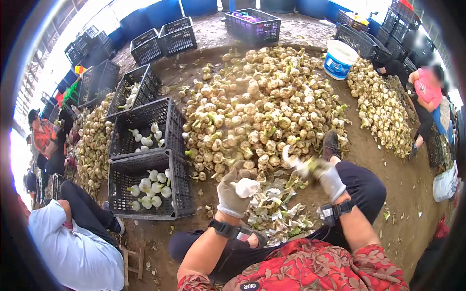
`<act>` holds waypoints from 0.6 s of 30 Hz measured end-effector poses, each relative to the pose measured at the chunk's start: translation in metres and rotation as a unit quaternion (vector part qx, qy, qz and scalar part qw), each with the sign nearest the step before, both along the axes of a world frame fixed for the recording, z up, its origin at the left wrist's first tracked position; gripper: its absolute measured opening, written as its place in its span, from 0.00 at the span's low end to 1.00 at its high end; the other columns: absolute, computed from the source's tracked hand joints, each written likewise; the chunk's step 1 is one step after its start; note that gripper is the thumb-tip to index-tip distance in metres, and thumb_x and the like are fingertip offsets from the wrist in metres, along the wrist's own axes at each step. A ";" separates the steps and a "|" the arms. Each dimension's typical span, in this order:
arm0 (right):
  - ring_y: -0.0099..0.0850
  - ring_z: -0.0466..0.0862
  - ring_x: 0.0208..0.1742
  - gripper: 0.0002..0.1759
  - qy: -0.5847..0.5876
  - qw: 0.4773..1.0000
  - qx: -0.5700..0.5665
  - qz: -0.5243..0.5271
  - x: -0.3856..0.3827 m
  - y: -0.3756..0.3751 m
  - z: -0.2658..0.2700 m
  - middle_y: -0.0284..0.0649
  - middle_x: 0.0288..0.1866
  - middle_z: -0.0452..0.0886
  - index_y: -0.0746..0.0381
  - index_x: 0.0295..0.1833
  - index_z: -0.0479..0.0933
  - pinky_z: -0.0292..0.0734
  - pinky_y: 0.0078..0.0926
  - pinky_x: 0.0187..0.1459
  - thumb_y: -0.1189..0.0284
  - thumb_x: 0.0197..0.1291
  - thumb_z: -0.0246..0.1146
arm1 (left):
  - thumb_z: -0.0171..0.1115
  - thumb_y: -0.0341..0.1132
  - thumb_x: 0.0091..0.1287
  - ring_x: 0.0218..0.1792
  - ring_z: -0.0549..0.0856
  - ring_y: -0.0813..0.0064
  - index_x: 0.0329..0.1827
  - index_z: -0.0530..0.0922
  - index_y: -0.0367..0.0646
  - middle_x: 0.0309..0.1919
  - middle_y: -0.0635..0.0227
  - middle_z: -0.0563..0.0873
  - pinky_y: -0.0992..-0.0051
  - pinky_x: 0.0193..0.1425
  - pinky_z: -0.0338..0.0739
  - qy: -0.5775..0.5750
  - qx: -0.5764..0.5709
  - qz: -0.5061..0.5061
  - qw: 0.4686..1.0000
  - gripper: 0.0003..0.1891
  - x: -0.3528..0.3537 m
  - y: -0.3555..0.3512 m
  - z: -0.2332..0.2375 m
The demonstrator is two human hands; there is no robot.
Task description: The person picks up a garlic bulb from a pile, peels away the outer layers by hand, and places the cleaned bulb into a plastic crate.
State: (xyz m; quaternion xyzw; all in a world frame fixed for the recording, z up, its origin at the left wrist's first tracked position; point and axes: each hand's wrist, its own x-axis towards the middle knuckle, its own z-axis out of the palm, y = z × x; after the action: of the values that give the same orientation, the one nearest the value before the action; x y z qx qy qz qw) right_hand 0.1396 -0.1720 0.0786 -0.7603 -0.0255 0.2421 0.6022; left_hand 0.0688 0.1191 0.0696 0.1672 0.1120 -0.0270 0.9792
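Note:
My left hand (230, 193), in a pale work glove, is closed around a white garlic bulb (246, 188) whose smooth side faces right. My gloved right hand (331, 182) is blurred by motion, its fingers closed on a strip of whitish and greenish garlic husk (306, 167) that curls up to the left. Beneath and between the hands lies a litter of loose garlic husks (276, 208). Just beyond them rises a large pile of unpeeled garlic (272, 111). Left of my left hand, a black crate (182, 186) holds several clean white bulbs.
Two more black crates (167, 119) (153, 80) with white bulbs stand behind the first one. A white and blue bucket (338, 60) sits by the pile. People sit working at left and right beside other garlic heaps (378, 106). More crates (252, 29) line the back.

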 end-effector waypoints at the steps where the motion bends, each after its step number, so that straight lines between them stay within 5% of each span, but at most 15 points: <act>1: 0.42 0.83 0.46 0.23 -0.108 0.949 -0.203 0.213 0.009 -0.009 -0.030 0.49 0.47 0.82 0.55 0.59 0.75 0.77 0.36 0.50 0.62 0.58 0.65 | 0.56 0.27 0.62 0.45 0.83 0.64 0.60 0.71 0.42 0.40 0.64 0.82 0.63 0.46 0.83 0.017 -0.061 0.011 0.998 0.21 -0.002 0.006 0.003; 3: 0.46 0.80 0.54 0.29 -0.186 0.868 -0.362 0.286 -0.013 0.035 0.027 0.51 0.55 0.78 0.50 0.62 0.74 0.73 0.39 0.57 0.57 0.54 0.67 | 0.56 0.27 0.61 0.44 0.82 0.64 0.59 0.71 0.43 0.39 0.64 0.81 0.63 0.46 0.83 0.047 -0.032 0.047 0.997 0.21 -0.001 0.009 0.009; 5: 0.43 0.80 0.56 0.29 -0.221 0.924 -0.177 0.255 -0.011 0.064 0.031 0.47 0.57 0.78 0.55 0.58 0.76 0.74 0.37 0.57 0.55 0.51 0.69 | 0.56 0.27 0.60 0.43 0.81 0.64 0.59 0.72 0.43 0.39 0.65 0.80 0.63 0.45 0.83 0.081 -0.004 0.078 0.994 0.21 -0.001 0.008 0.007; 6: 0.43 0.81 0.54 0.28 -0.229 0.926 -0.175 0.243 -0.010 0.068 0.024 0.48 0.54 0.79 0.58 0.56 0.76 0.75 0.36 0.56 0.57 0.51 0.69 | 0.55 0.26 0.61 0.44 0.81 0.64 0.58 0.72 0.43 0.40 0.64 0.79 0.64 0.46 0.82 0.064 0.017 0.084 0.994 0.20 -0.001 0.008 0.005; 7: 0.38 0.81 0.49 0.29 -0.094 0.972 -0.053 0.207 -0.017 0.103 0.042 0.46 0.49 0.81 0.61 0.55 0.77 0.76 0.32 0.52 0.59 0.50 0.72 | 0.54 0.26 0.61 0.44 0.81 0.64 0.58 0.72 0.43 0.41 0.64 0.79 0.64 0.46 0.82 0.047 0.037 0.091 0.994 0.20 0.000 0.007 0.004; 10: 0.32 0.82 0.44 0.24 -0.059 0.982 0.027 0.178 -0.026 0.146 0.020 0.43 0.44 0.82 0.64 0.52 0.77 0.77 0.28 0.46 0.63 0.53 0.72 | 0.57 0.28 0.62 0.43 0.82 0.65 0.58 0.71 0.43 0.41 0.65 0.79 0.68 0.46 0.81 0.070 0.121 0.101 0.985 0.20 0.005 0.003 0.001; 12: 0.25 0.81 0.38 0.17 -0.240 0.962 0.066 0.115 -0.027 0.160 0.000 0.38 0.38 0.83 0.65 0.48 0.77 0.77 0.24 0.40 0.68 0.58 0.69 | 0.61 0.32 0.62 0.39 0.83 0.67 0.54 0.74 0.42 0.38 0.65 0.80 0.70 0.44 0.81 0.114 0.200 0.108 0.967 0.17 0.009 0.006 -0.002; 13: 0.25 0.81 0.38 0.17 -0.236 0.963 0.066 0.116 -0.027 0.162 -0.001 0.38 0.38 0.83 0.65 0.48 0.77 0.77 0.24 0.40 0.68 0.58 0.69 | 0.61 0.32 0.62 0.39 0.83 0.67 0.54 0.74 0.42 0.38 0.65 0.80 0.70 0.44 0.81 0.118 0.200 0.108 0.967 0.17 0.008 0.010 -0.005; 15: 0.23 0.81 0.32 0.11 -0.130 0.974 0.153 0.104 -0.025 0.164 -0.003 0.36 0.33 0.83 0.66 0.44 0.77 0.78 0.22 0.37 0.70 0.62 0.66 | 0.54 0.38 0.69 0.34 0.82 0.69 0.46 0.76 0.42 0.35 0.65 0.81 0.75 0.36 0.76 0.005 0.625 0.071 0.778 0.10 0.001 0.019 -0.013; 16: 0.22 0.81 0.31 0.11 0.120 0.950 0.289 0.023 -0.018 0.164 -0.008 0.35 0.32 0.83 0.66 0.44 0.77 0.79 0.21 0.35 0.69 0.64 0.64 | 0.51 0.41 0.72 0.31 0.82 0.71 0.41 0.77 0.43 0.33 0.64 0.82 0.77 0.32 0.74 -0.054 0.787 0.041 0.613 0.12 -0.001 0.022 -0.017; 17: 0.23 0.83 0.33 0.09 0.162 0.929 0.331 -0.035 -0.008 0.164 -0.022 0.36 0.35 0.83 0.67 0.45 0.77 0.80 0.20 0.35 0.71 0.65 0.62 | 0.51 0.41 0.72 0.31 0.82 0.71 0.41 0.77 0.43 0.33 0.64 0.82 0.77 0.32 0.74 -0.050 0.786 0.037 0.615 0.12 0.000 0.022 -0.020; 18: 0.27 0.84 0.35 0.11 0.178 0.950 0.253 -0.047 0.001 0.159 -0.044 0.40 0.36 0.84 0.66 0.46 0.77 0.80 0.25 0.36 0.69 0.65 0.62 | 0.51 0.41 0.72 0.28 0.80 0.71 0.39 0.76 0.43 0.31 0.64 0.81 0.77 0.29 0.71 0.045 0.509 0.045 0.858 0.11 0.001 0.021 -0.023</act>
State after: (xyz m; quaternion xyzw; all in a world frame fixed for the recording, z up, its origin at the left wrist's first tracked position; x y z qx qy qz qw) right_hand 0.1411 -0.0130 0.0346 -0.5281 0.0579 0.3304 0.7802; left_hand 0.0702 0.1399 0.0464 0.6357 0.1612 0.0705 0.7516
